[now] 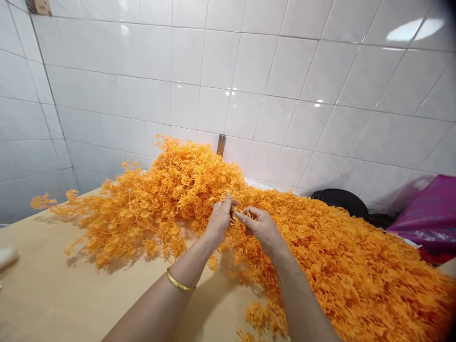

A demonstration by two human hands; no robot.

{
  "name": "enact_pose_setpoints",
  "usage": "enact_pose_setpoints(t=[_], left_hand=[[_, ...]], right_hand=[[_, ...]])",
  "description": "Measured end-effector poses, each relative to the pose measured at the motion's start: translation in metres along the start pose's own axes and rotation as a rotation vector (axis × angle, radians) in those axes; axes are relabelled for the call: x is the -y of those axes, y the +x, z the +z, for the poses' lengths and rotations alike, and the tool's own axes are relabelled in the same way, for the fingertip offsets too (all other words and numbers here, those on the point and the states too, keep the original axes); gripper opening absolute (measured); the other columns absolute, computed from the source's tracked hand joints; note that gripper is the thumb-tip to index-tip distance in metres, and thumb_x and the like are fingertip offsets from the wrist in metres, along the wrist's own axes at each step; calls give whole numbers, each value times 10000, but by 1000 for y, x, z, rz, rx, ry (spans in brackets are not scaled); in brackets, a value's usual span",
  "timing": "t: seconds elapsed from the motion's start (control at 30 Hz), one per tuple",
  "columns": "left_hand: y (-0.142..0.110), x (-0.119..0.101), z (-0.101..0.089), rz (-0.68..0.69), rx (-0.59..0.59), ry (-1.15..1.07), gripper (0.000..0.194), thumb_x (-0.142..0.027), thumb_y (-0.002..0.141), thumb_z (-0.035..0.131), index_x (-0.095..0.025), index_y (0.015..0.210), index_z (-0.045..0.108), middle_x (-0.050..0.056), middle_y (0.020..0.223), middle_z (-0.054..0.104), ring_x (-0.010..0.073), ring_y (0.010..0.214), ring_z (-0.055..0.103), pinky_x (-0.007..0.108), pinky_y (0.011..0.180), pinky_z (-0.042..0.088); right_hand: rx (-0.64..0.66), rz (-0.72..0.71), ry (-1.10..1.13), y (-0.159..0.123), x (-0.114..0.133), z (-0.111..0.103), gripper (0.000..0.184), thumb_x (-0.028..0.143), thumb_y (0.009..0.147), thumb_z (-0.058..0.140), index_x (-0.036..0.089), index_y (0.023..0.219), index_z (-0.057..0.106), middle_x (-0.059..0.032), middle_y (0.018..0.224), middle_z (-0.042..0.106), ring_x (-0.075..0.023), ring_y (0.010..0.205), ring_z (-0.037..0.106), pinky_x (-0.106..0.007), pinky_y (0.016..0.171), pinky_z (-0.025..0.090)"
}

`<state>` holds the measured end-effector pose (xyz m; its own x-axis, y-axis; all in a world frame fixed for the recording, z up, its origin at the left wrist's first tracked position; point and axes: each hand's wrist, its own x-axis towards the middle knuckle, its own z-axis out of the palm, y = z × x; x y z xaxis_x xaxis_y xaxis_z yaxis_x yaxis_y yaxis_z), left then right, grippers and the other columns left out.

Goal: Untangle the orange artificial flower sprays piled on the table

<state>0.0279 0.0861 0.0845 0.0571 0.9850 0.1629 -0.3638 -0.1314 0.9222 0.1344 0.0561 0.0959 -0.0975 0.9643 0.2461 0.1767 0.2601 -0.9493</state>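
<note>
A large heap of orange plastic flower sprigs covers the right and back of a pale wooden table. My left hand and my right hand meet over the middle of the heap. Both are closed in a pinch on one small orange sprig piece held between them. A gold bangle sits on my left wrist. The sprig's exact shape is hard to make out against the heap.
White tiled walls close in behind and on the left. A dark round object and a purple bag lie at the far right behind the heap. A pale object rests at the left edge.
</note>
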Motion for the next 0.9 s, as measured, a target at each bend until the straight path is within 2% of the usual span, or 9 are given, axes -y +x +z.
enact_pose_setpoints(t=[0.1,0.23,0.37,0.43,0.5,0.57,0.7,0.83,0.9], left_hand=[[1,0,0,-74,-17,10,367,-494,738,421,-148,639,495,-38,479,400,68,425,349,205,437,261],[0,-3,-3,-150,45,58,380,-528,674,497,-156,597,495,-50,431,380,58,375,298,217,408,198],[1,-4,-10,-173,193,71,344,-480,563,636,-157,568,518,-51,445,376,52,390,278,225,418,169],[2,-3,-13,-153,240,75,314,-441,554,657,-155,562,529,-48,452,379,54,407,278,225,428,176],[3,-1,-14,-139,260,79,292,-413,565,655,-154,554,522,-49,450,377,53,412,274,222,433,176],[3,0,-12,-123,317,83,282,-382,584,645,-153,528,492,-55,436,362,48,409,258,220,438,168],[-4,-4,-9,-112,458,94,253,-321,608,629,-149,513,472,-56,447,354,43,418,248,220,449,172],[-7,-14,-10,-177,540,58,207,-269,593,646,-141,525,498,-47,461,388,38,412,284,210,432,196],[-4,-14,-12,-199,514,-22,205,-261,586,654,-138,529,500,-51,456,385,31,397,290,200,410,196]], right_hand=[[-62,-16,53,2,-4,-2,285,413,620,626,170,623,476,55,556,421,-59,471,371,-196,458,306],[-133,36,113,3,-8,-12,314,390,594,653,186,622,417,82,505,383,-51,433,353,-192,457,308],[-10,118,260,1,-6,-24,313,368,577,672,189,690,441,77,540,454,-36,398,340,-198,451,319],[50,118,296,0,-4,-26,294,370,590,666,176,690,469,77,531,434,-27,390,316,-193,439,308],[45,92,309,0,-3,-26,280,378,609,653,169,648,471,85,507,381,-22,387,286,-193,435,307],[-53,37,306,2,-3,-22,282,383,619,643,169,602,460,86,494,355,-24,387,275,-199,436,317],[-409,-67,301,8,-8,-17,255,339,591,666,175,567,472,80,461,341,-39,395,291,-207,415,317],[-661,-51,363,10,-13,-42,251,331,622,622,194,584,415,88,466,344,-32,381,281,-187,389,312],[-746,-32,396,10,-12,-58,275,329,621,610,194,576,374,98,453,329,-21,359,258,-172,375,306]])
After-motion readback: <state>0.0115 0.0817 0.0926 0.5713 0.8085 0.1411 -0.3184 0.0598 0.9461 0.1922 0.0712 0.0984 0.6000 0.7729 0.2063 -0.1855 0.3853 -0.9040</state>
